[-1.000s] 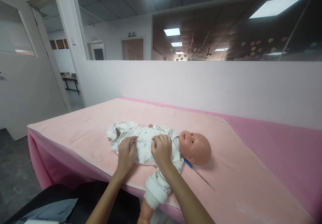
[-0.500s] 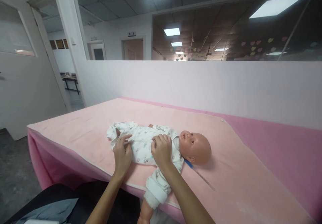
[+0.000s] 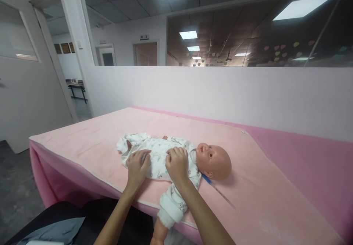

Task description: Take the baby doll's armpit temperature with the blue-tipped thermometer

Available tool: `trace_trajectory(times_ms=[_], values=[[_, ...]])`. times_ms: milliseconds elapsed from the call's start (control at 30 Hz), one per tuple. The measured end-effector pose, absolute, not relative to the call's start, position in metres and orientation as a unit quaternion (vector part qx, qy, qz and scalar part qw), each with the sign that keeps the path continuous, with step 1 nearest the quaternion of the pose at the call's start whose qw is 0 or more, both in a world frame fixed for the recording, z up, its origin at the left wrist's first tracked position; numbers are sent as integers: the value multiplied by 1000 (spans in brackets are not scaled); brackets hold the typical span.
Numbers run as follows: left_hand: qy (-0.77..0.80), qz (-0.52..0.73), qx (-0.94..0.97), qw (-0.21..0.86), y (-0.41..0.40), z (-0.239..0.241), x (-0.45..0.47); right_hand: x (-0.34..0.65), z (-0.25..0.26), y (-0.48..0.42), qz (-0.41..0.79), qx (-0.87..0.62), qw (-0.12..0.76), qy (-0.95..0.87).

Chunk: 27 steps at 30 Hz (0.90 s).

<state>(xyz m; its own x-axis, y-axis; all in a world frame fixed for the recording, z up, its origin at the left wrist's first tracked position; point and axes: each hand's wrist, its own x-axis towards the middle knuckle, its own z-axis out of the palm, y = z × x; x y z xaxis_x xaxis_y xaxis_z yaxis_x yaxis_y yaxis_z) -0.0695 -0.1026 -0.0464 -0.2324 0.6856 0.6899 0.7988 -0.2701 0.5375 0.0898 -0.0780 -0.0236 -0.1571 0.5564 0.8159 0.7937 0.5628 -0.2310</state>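
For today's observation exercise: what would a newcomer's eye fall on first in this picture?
A baby doll in a white printed romper lies on its back in the middle of a pink padded table, head to the right. The left hand and right hand both rest on its torso.

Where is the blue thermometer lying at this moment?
In the head view, the thermometer lies on the pink blanket, right of centre, its blue end under the baby doll at the neck.

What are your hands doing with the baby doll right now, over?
Left hand flat on the doll's belly. Right hand gripping the romper at the chest. Baby doll on its back on the pink blanket. Nothing blocking.
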Motion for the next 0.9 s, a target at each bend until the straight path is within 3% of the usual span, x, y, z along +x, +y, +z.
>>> trace_trajectory(times_ms=[900], values=[[-618,-507,-601,16,-102,-45,-67,90,-25,-77,-138,-451,465,-749]])
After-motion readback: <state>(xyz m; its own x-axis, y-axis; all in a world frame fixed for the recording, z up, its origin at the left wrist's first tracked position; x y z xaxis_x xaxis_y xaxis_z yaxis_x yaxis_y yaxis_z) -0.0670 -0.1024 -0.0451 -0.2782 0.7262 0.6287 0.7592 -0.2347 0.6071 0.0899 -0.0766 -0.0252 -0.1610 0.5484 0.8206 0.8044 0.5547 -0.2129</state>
